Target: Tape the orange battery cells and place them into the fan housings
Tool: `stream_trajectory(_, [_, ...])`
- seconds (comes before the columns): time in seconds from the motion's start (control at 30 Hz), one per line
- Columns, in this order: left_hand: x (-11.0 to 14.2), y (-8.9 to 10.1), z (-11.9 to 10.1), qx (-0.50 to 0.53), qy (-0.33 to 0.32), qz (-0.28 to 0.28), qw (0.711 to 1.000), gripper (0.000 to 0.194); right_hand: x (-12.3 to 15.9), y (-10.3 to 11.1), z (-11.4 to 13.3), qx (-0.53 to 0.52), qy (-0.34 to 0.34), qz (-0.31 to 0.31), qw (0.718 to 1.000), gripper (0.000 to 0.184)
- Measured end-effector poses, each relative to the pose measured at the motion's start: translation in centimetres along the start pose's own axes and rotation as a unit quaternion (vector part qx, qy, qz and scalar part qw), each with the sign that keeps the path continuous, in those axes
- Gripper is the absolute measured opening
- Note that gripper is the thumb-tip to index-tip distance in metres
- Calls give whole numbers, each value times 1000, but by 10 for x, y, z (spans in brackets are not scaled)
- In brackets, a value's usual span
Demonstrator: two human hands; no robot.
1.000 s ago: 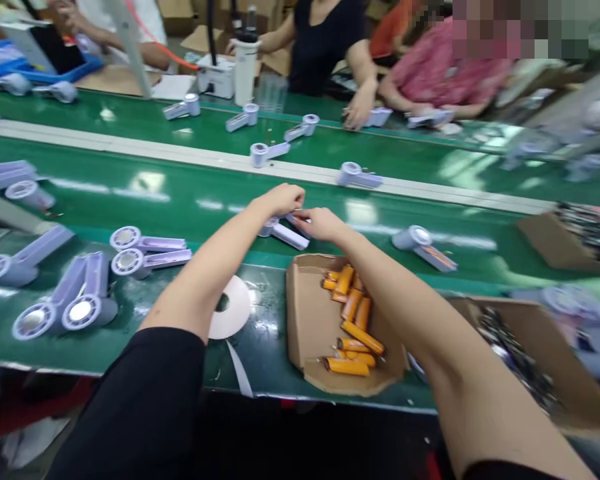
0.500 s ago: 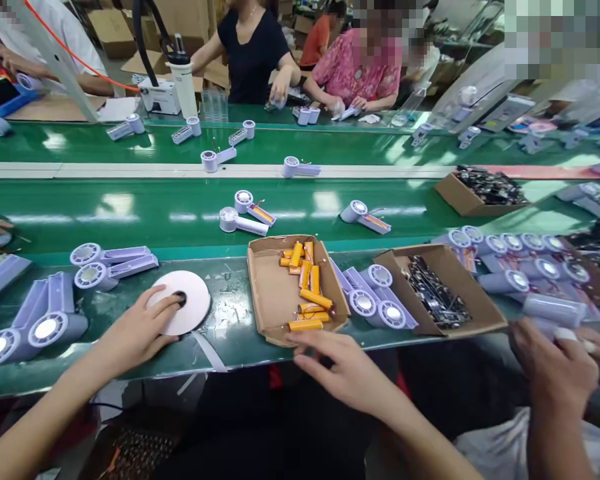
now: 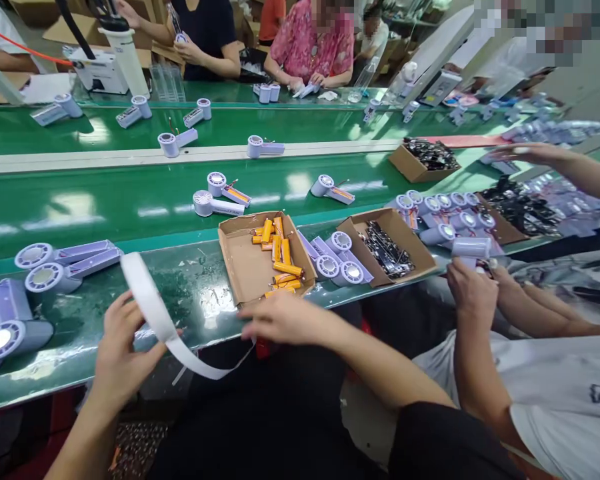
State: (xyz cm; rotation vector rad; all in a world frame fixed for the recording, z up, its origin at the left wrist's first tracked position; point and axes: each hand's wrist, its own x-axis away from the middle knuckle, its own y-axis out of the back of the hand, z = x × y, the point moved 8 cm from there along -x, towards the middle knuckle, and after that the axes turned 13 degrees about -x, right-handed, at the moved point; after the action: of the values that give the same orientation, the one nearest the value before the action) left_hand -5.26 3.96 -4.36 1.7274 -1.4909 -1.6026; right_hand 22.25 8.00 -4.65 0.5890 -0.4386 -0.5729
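My left hand (image 3: 117,350) grips a white roll of tape (image 3: 143,297), lifted off the green table edge and seen nearly edge-on. A loose strip of the tape (image 3: 205,367) hangs down and runs to my right hand (image 3: 275,319), whose fingers pinch its free end just in front of a shallow cardboard tray (image 3: 240,267). That tray holds several orange cylindrical batteries (image 3: 279,257). Two lilac handheld fans (image 3: 217,193) lie on the green belt beyond the tray.
Lilac fan housings (image 3: 55,263) lie at my left, more (image 3: 335,257) between the tray and a cardboard box of dark parts (image 3: 387,247). A neighbour's hands (image 3: 473,283) hold a fan at right. Across the belts other people work.
My hands drew back from the fans on the belt. The left took the tape roll lying flat and lifted it on edge; the right now pulls a strip from it.
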Motion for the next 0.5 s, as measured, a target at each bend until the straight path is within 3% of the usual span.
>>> stream_trajectory(0.1, [-10,-8,-26,-7,-65,-22,998,42,-16,88,-34,177,-101,-180,962,40])
stream_trajectory(0.17, [-19,-17,-43,-11,-91,-22,996,44,-33,119,-56,265,-177,-236,918,47])
stream_trajectory(0.23, [-26,-26,-57,-12,-111,-17,994,43,-51,128,-74,299,-222,-250,894,47])
stream_trajectory(0.33, [-28,-34,-69,-7,-132,-12,991,44,-67,123,-87,282,-220,-254,899,42])
stream_trajectory(0.43, [-27,-34,-71,-15,-140,-9,990,45,-55,126,-82,177,-177,-312,917,56])
stream_trajectory(0.5, [-26,-32,-71,-36,-142,-7,989,45,-37,128,-67,53,-105,-359,926,56])
